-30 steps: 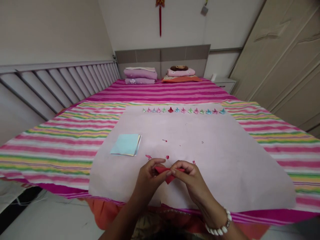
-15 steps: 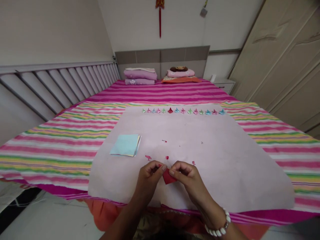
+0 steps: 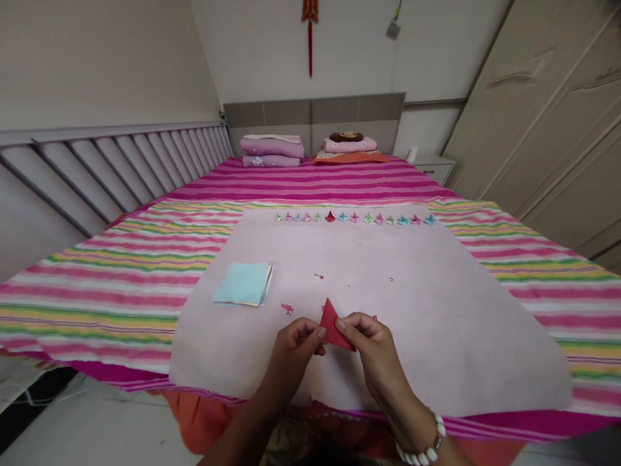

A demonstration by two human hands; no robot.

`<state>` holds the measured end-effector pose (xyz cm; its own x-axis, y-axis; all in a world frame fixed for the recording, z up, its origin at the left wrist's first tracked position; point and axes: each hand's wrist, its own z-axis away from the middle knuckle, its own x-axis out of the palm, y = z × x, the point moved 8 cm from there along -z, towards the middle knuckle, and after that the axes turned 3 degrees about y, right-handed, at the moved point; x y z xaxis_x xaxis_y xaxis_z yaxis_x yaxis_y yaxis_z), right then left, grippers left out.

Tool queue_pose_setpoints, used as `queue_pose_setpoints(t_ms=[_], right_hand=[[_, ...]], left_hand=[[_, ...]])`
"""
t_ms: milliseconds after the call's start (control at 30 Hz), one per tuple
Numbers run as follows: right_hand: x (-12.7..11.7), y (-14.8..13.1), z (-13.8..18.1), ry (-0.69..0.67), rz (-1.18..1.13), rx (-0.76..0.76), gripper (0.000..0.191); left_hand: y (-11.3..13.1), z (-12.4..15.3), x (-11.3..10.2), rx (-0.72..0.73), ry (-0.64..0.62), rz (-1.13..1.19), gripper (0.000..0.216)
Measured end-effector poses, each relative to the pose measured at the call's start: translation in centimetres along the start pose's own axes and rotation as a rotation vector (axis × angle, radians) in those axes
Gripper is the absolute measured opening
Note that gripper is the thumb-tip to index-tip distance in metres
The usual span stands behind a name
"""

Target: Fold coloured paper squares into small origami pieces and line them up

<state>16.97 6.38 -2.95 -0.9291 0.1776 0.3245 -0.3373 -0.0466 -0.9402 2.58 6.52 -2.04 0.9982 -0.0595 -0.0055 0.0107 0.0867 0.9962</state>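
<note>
A folded piece of red paper [image 3: 332,328], triangular with its point facing away from me, is held between both hands above the pale sheet. My left hand [image 3: 297,346] pinches its left edge between thumb and fingers. My right hand [image 3: 372,340] grips its right side, thumb on top; a white beaded bracelet [image 3: 423,446] is on that wrist. Small red paper scraps lie around, one scrap [image 3: 287,309] beyond my left hand, others partly hidden behind the paper and my right hand. A stack of square paper [image 3: 242,283], light blue on top, lies to the left.
A row of small folded paper shapes [image 3: 355,218] in several colours lines the far edge of the pale sheet [image 3: 460,336]. Tiny dark bits, including a pin-like piece [image 3: 318,277], lie mid-sheet. Folded bedding [image 3: 272,145] is at the headboard; a bed rail [image 3: 121,162] runs along the left.
The red paper has been turned, so its point now faces away from me instead of towards me. Both hands have shifted their hold and stay on it.
</note>
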Motion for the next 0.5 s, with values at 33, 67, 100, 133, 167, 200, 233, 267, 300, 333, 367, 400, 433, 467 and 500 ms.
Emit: queue_pose_setpoints(t_ms=[33,67,100,133,167,200,233,267,300,333,367,400,433,467,500], right_hand=[[0.0,0.1,0.0,0.004,0.004,0.002,0.022],[0.0,0.1,0.1,0.000,0.008,0.004,0.023],[0.2,0.1,0.1,-0.012,0.013,0.007,0.024],[0.4,0.1,0.2,-0.029,0.019,0.013,0.025],[0.6,0.1,0.3,-0.049,0.023,0.022,0.025],[0.8,0.0,0.4,-0.071,0.023,0.032,0.025],[1.0,0.0,0.5,-0.098,0.018,0.045,0.026],[1.3,0.0,0.6,-0.124,0.008,0.058,0.027],[1.5,0.0,0.6,-0.147,-0.005,0.069,0.029],[1.7,0.0,0.7,-0.168,-0.020,0.079,0.031],[1.8,0.1,0.7,-0.185,-0.034,0.089,0.032],[1.9,0.1,0.8,-0.197,-0.045,0.097,0.033],[2.0,0.2,0.8,-0.204,-0.054,0.103,0.032],[2.0,0.2,0.8,-0.207,-0.060,0.106,0.031],[2.0,0.3,0.8,-0.210,-0.063,0.108,0.031]], left_hand=[[0.1,-0.1,-0.3,0.008,0.019,-0.003,0.022],[0.0,-0.2,-0.7,0.013,0.037,-0.002,0.022],[0.0,-0.3,-1.0,0.013,0.053,0.005,0.023],[-0.2,-0.4,-1.2,0.008,0.062,0.020,0.023],[-0.4,-0.5,-1.4,-0.005,0.063,0.045,0.024],[-0.7,-0.5,-1.4,-0.026,0.057,0.080,0.025],[-1.0,-0.5,-1.3,-0.053,0.042,0.123,0.027],[-1.3,-0.4,-1.2,-0.084,0.022,0.173,0.028],[-1.5,-0.4,-0.9,-0.114,0.003,0.224,0.031],[-1.7,-0.3,-0.6,-0.142,-0.014,0.272,0.033],[-1.8,-0.2,-0.3,-0.168,-0.034,0.314,0.035],[-1.9,0.0,0.0,-0.189,-0.055,0.350,0.036],[-1.9,0.1,0.4,-0.205,-0.080,0.378,0.037],[-1.9,0.2,0.7,-0.218,-0.105,0.401,0.038],[-2.0,0.2,1.0,-0.227,-0.132,0.419,0.039]])
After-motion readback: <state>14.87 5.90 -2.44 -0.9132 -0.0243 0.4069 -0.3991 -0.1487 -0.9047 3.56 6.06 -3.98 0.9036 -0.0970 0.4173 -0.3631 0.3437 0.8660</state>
